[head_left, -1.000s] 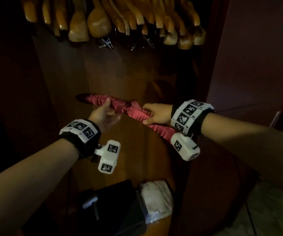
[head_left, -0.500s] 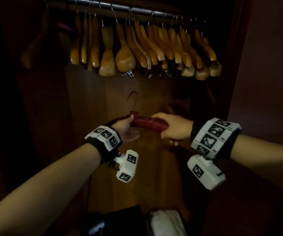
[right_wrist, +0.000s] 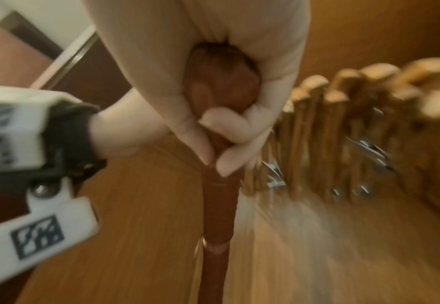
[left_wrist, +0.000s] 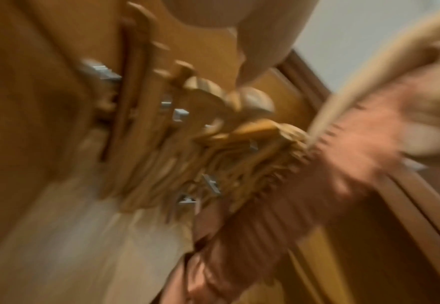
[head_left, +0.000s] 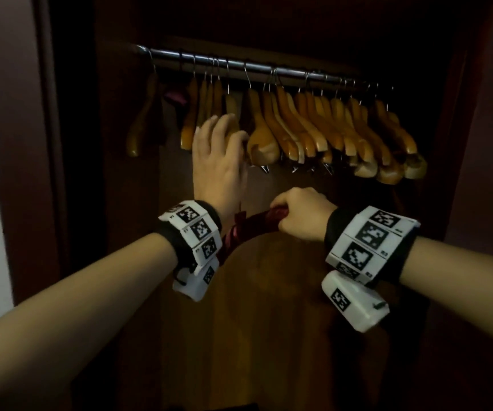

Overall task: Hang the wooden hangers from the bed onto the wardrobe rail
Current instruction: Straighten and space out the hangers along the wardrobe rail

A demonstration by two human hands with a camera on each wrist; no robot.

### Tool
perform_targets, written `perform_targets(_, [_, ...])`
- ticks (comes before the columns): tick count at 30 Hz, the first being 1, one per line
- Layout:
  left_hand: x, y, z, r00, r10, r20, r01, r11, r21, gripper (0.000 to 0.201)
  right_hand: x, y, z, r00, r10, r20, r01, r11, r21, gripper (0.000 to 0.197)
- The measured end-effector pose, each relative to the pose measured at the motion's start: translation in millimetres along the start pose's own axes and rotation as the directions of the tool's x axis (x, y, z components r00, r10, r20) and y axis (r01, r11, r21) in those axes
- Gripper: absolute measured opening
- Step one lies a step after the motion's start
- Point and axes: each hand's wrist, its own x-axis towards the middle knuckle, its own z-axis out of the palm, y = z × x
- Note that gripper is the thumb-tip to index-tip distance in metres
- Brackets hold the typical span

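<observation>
Hanger [head_left: 251,229] is gripped by right hand [head_left: 301,215] below rail [head_left: 239,65].
Hung hangers [head_left: 313,129] are touched by flat-fingered left hand [head_left: 218,155]; a gap seems needed next.

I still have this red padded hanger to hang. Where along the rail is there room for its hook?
Bare rail shows between the hooks above the left hand and the packed wooden hangers rightward. Another short gap sits near the rail's left end. The right half is crowded.
</observation>
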Motion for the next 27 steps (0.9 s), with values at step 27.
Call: perform_targets(27, [13.4, -65.4, -18.1, 0.832, 0.327, 0.448, -0.429, 0.892, 0.146, 0.023, 28.2, -62.8, -71.7, 0.998, 0.041, -0.043, -0.050, 0.975, -0.218, 0.029])
